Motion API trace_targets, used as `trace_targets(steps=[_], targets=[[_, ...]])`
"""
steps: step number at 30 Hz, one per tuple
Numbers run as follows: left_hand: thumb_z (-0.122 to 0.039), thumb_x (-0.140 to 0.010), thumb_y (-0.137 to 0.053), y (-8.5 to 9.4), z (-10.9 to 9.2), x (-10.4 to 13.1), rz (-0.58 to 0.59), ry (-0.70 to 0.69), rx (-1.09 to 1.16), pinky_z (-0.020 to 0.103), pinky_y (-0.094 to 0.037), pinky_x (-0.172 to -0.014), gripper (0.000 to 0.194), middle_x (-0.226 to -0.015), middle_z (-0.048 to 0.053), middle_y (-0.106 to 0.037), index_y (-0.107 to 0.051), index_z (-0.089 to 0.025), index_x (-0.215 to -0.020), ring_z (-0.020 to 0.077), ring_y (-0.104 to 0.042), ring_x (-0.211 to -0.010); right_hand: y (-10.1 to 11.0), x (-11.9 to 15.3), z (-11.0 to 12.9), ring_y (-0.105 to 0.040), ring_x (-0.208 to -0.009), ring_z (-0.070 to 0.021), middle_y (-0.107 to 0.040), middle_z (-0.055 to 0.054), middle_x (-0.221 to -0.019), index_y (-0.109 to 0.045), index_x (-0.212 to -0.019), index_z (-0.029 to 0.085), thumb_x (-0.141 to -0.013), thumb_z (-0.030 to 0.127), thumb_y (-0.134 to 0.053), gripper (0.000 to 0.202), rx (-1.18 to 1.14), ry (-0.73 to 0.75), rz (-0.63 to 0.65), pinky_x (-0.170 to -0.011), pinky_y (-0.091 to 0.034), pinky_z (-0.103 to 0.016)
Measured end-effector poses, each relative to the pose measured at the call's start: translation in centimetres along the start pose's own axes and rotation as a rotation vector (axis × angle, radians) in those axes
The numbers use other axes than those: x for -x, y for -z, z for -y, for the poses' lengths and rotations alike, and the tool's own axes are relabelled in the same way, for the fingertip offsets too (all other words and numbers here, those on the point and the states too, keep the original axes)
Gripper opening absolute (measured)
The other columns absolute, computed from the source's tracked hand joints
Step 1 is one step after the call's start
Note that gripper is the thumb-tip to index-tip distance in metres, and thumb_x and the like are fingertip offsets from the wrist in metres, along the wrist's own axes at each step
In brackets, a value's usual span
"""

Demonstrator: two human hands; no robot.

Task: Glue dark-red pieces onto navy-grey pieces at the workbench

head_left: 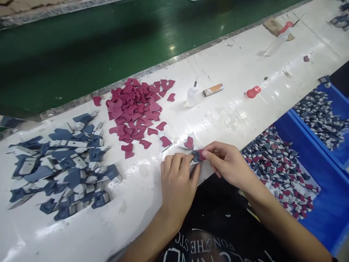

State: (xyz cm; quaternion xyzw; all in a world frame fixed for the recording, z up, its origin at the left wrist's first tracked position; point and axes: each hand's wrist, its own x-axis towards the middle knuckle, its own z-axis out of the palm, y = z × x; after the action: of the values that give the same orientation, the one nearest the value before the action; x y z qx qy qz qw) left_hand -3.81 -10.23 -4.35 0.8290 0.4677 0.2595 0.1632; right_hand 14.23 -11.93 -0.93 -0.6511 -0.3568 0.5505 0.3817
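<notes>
Near the table's front edge, my left hand [178, 178] grips a small blue-grey plastic part [196, 156] between thumb and fingers. My right hand [225, 160] pinches a maroon flat piece [201, 155] against that part's right side; whether it is seated there I cannot tell. Just beyond my hands lie two more parts, one with a maroon piece [165, 141] on it and another with a maroon piece [189, 142]. A heap of loose maroon pieces [133, 105] is further left, and a pile of blue-grey parts [65, 163] sits at far left.
A clear needle-tipped bottle [192, 95] stands by an orange-labelled box [213, 90]. A red cap [253, 92] and another needle-tipped bottle [278, 42] lie to the right on the white table [141, 182]. Blue bins [329, 207] of parts stand at right. Behind runs a green surface [109, 47].
</notes>
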Motion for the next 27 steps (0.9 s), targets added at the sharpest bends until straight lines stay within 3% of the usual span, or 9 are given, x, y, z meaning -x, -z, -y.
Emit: trace_targets(steps=[4,12,17,22,27], targets=[[-0.022,-0.101,-0.074,-0.6,-0.2,0.0,-0.009,0.012,0.031,0.039,-0.043,-0.082,0.015,-0.098,0.002,-0.070,-0.066,-0.020,-0.113,0.0240,-0.056,-0.095,-0.2,-0.3,-0.5,-0.052,-0.049,-0.0096,-0.073,-0.002,-0.082,-0.075,-0.099,0.018,-0.091,0.057,-0.085,0.041,-0.026,-0.012,-0.045,-0.039,-0.044,-0.021],[-0.024,-0.101,-0.073,-0.9,-0.2,0.1,-0.002,0.039,0.051,0.040,-0.044,-0.083,0.012,-0.098,0.003,-0.071,-0.066,-0.021,-0.111,0.0241,-0.058,-0.097,-0.6,-0.3,-1.2,-0.061,-0.062,-0.0139,-0.073,-0.002,-0.082,-0.072,-0.094,0.022,-0.095,0.048,-0.083,0.028,0.034,0.031,-0.070,-0.044,-0.038,-0.023],[-0.024,-0.101,-0.075,-0.8,-0.3,0.0,-0.009,0.034,0.045,0.039,-0.043,-0.082,0.016,-0.097,0.003,-0.072,-0.067,-0.020,-0.115,0.0233,-0.058,-0.095,-0.8,-0.2,-1.1,-0.065,-0.068,-0.0149,-0.070,0.000,-0.081,-0.071,-0.096,0.022,-0.099,0.043,-0.080,0.023,0.087,0.038,-0.083,-0.055,-0.046,-0.025],[-0.012,-0.099,-0.074,-0.4,-0.6,0.3,-0.085,-0.068,0.034,0.037,-0.043,-0.079,0.024,-0.102,0.004,-0.074,-0.071,-0.020,-0.121,0.0199,-0.062,-0.093,-0.7,-0.4,-1.1,-0.071,-0.077,-0.0175,-0.074,-0.002,-0.088,-0.072,-0.101,0.023,-0.102,0.042,-0.076,0.020,0.150,0.032,-0.053,-0.065,-0.053,-0.028],[-0.003,-0.097,-0.071,-0.6,-0.4,0.8,-0.100,-0.083,0.069,0.037,-0.045,-0.080,0.029,-0.107,0.006,-0.076,-0.073,-0.020,-0.121,0.0202,-0.066,-0.098,-0.5,-0.6,-0.6,-0.067,-0.066,-0.0164,-0.073,0.000,-0.080,-0.072,-0.098,0.024,-0.103,0.047,-0.074,0.024,0.196,-0.018,-0.026,-0.058,-0.050,-0.027]])
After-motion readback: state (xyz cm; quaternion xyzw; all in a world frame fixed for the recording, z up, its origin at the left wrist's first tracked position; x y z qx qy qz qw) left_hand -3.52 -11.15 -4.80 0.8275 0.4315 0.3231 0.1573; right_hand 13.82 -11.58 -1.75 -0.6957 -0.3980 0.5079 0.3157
